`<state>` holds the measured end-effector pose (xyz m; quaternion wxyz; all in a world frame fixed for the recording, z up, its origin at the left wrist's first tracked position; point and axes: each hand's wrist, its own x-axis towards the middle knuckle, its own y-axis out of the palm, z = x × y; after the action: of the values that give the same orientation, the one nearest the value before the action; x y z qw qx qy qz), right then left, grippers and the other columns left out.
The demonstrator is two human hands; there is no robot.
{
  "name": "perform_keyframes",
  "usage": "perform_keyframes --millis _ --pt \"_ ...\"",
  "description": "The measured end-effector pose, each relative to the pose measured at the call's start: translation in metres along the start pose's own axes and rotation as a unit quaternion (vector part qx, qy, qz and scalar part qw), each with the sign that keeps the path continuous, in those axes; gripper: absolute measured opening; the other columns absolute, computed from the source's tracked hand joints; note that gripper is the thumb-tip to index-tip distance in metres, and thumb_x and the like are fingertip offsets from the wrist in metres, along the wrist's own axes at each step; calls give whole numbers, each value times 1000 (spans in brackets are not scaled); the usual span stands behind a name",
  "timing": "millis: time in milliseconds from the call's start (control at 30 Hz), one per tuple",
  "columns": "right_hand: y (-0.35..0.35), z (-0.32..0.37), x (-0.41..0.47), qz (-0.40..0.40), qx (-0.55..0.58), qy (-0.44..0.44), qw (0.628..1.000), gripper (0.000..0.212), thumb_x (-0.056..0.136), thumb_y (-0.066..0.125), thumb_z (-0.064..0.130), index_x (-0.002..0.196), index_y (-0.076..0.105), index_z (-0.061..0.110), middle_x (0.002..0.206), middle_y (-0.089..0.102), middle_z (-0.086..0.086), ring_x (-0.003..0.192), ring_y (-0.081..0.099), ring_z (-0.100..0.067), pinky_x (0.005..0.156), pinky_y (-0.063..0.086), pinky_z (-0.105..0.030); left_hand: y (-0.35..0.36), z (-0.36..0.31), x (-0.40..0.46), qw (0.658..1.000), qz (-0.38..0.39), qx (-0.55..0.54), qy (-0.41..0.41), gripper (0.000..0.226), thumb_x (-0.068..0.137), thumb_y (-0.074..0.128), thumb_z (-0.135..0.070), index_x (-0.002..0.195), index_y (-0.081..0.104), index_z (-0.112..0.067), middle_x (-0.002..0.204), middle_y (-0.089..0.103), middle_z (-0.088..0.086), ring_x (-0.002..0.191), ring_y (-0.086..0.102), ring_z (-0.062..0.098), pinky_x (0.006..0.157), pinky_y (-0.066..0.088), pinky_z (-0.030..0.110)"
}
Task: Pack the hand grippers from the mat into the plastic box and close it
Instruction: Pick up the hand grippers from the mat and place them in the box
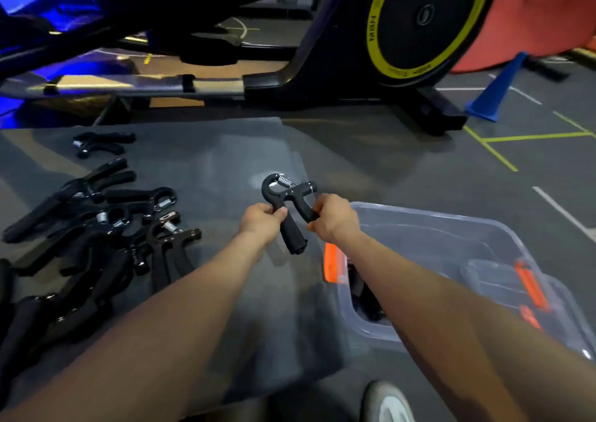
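A black hand gripper (288, 196) with a steel spring is held above the grey mat (206, 170), just left of the plastic box. My left hand (262, 219) grips its longer handle and my right hand (333, 214) grips the shorter one. Several more black hand grippers (96, 225) lie in a heap on the mat's left side, and one (101, 142) lies apart at the far left. The clear plastic box (435, 228) with orange latches stands open on the floor at the right. Dark items show inside it near my right forearm.
An exercise bike (419, 28) with a yellow-ringed flywheel stands behind the mat. A blue cone (496, 89) and a red mat (529, 21) are at the far right. The clear lid (503, 279) with orange clips lies by the box. A shoe (387, 402) shows at the bottom.
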<state>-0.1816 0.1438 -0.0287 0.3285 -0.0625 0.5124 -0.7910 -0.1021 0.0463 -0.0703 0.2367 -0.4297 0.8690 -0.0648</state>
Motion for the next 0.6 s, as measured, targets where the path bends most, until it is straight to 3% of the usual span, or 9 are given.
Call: perform_keyframes --millis 67,100,200,233,300,367,433,500,600 --pt "-10 -19 -2 -2 1 7 1000 12 81 64 10 87 55 17 102 66 -10 106 61 -32 78 45 -30 19 -6 -10 998 38 -45 -17 12 91 57 -20 96 58 -9 80 58 7 69 54 21 59 54 16" --pt "-14 -28 -3 -4 2 12 1000 13 80 65 10 88 57 16 103 67 -10 105 61 -32 80 46 -31 28 -8 -14 995 57 -75 -28 7 92 56 -16 92 56 -9 82 59 8 71 56 21 57 52 15" --pt "-26 -51 -4 -12 14 24 1000 22 78 68 9 98 62 11 107 68 -11 104 62 -32 80 48 -32 51 -13 -21 983 97 -142 -63 9 91 56 -8 83 55 -8 100 60 15 91 59 27 83 51 32" --pt "-29 -57 -5 -13 21 25 999 22 78 68 8 100 63 10 107 69 -11 103 63 -31 79 47 -31 55 -16 -23 980 103 -155 -65 3 92 55 -6 89 56 -5 102 59 16 93 58 27 86 49 33" --pt "-35 -66 -5 -16 32 22 999 21 81 66 7 101 63 9 107 69 -12 104 63 -31 80 47 -31 64 -22 -25 978 114 -161 -60 23 92 54 -5 114 53 3 104 58 16 94 58 25 86 48 32" --pt "-41 -71 -6 -23 40 12 999 20 84 64 10 103 64 8 109 68 -13 105 62 -31 81 46 -31 71 -28 -27 977 119 -165 -56 35 92 53 -5 125 46 7 105 56 16 85 60 23 86 47 33" --pt "-43 -74 -8 -34 21 -12 999 23 88 61 18 108 63 7 115 63 -15 111 56 -31 85 45 -32 75 -34 -29 976 118 -174 -48 23 92 53 -3 114 51 4 104 56 18 72 59 17 83 49 32" --pt "-44 -76 -10 -46 -5 -46 998 28 92 55 24 113 61 6 122 53 -15 119 45 -32 93 42 -33 80 -38 -29 974 113 -189 -52 3 91 54 -2 93 53 -3 100 58 18 68 58 15 72 56 27" --pt "-48 -80 -13 -39 2 -75 996 35 92 54 30 119 59 8 125 48 -15 123 40 -31 99 38 -31 87 -42 -30 972 98 -207 -42 14 90 56 -2 79 49 -8 83 61 12 67 59 15 49 54 15"
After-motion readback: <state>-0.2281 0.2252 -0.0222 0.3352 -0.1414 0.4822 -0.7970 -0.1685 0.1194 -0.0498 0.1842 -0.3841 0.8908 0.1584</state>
